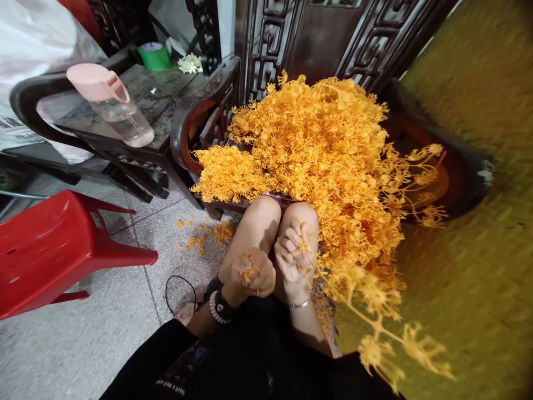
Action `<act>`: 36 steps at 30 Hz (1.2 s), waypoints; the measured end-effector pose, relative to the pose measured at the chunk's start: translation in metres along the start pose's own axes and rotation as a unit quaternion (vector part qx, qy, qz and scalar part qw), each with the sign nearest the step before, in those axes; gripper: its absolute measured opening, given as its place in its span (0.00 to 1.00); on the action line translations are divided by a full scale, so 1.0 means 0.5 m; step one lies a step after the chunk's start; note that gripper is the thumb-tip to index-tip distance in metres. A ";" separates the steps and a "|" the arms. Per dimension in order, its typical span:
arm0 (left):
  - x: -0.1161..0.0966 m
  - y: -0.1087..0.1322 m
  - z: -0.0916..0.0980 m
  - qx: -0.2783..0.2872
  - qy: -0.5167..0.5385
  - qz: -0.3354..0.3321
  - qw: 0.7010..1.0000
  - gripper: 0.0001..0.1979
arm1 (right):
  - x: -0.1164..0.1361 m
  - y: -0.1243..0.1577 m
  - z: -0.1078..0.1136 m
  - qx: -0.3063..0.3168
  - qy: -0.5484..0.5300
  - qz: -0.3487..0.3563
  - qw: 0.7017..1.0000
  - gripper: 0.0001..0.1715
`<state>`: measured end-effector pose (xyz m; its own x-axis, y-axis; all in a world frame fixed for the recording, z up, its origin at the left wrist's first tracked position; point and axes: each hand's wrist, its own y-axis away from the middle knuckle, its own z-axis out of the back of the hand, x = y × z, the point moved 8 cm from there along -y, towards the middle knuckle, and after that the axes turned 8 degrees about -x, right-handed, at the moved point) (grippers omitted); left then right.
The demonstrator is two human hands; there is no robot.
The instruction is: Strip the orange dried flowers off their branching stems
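Note:
Above my left knee, my left hand [254, 272] is closed in a fist around small orange flower pieces, with thin orange tips poking out at the top. Close beside it, my right hand [295, 253] pinches the thin stem of an orange artificial flower sprig [377, 325]. The sprig's spidery branching heads reach down to the right past my forearm. Right in front of my knees a big heap of similar orange sprigs [316, 139] covers the seat of a dark carved wooden chair. The ends inside both fists are hidden.
Left of the chair, a dark wooden side table [162, 94] bears a clear bottle with a pink lid [119, 108] and a green tape roll [154, 55]. A red plastic stool [54, 244] stands at left. Loose orange pieces [220, 232] lie on the floor. A mustard-coloured surface [470, 266] flanks the right.

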<state>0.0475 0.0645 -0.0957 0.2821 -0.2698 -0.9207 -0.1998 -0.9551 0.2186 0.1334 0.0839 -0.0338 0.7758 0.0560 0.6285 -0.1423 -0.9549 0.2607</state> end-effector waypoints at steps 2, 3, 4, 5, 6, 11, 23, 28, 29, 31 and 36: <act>-0.022 0.001 -0.003 0.041 0.085 -0.009 0.995 0.37 | 0.017 0.003 0.006 -0.002 -0.007 0.021 1.000 0.21; -0.038 -0.003 0.004 0.051 0.118 -0.012 0.992 0.37 | 0.026 0.005 0.011 -0.005 -0.012 0.033 0.999 0.21; -0.057 -0.011 0.017 0.046 0.136 -0.020 0.989 0.36 | 0.036 0.007 0.017 -0.009 -0.017 0.043 0.999 0.21; -0.079 -0.024 0.039 0.021 0.133 -0.039 0.990 0.35 | 0.044 0.009 0.025 -0.014 -0.020 0.051 0.998 0.20; -0.107 -0.039 0.065 -0.012 0.130 -0.067 0.989 0.32 | 0.051 0.011 0.033 -0.017 -0.020 0.055 0.998 0.19; -0.277 -0.133 0.200 -0.223 0.006 -0.276 0.935 0.17 | 0.070 0.012 0.074 -0.046 -0.013 0.062 0.997 0.16; -0.274 -0.376 0.184 -0.203 -0.530 -0.380 0.730 0.09 | 0.029 -0.002 0.101 -0.145 0.014 0.013 0.989 0.19; -0.249 -0.344 0.202 -0.218 -0.515 -0.380 0.737 0.15 | 0.014 -0.009 0.092 -0.158 0.045 0.028 0.986 0.20; -0.257 -0.335 0.204 -0.229 -0.505 -0.382 0.739 0.18 | 0.011 -0.009 0.091 -0.158 0.051 0.030 0.986 0.20; -0.279 -0.321 0.206 -0.255 -0.481 -0.388 0.744 0.25 | 0.009 -0.007 0.090 -0.158 0.062 0.035 0.985 0.19; -0.305 -0.321 0.188 -0.263 -0.487 -0.391 0.736 0.36 | 0.018 -0.002 0.100 -0.153 0.081 0.045 0.984 0.20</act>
<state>-0.0518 0.2704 -0.0205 -0.7388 0.3583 -0.5707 0.1288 -0.7562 -0.6415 0.1712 0.0706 -0.0649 0.6466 0.0445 0.7615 -0.4037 -0.8271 0.3911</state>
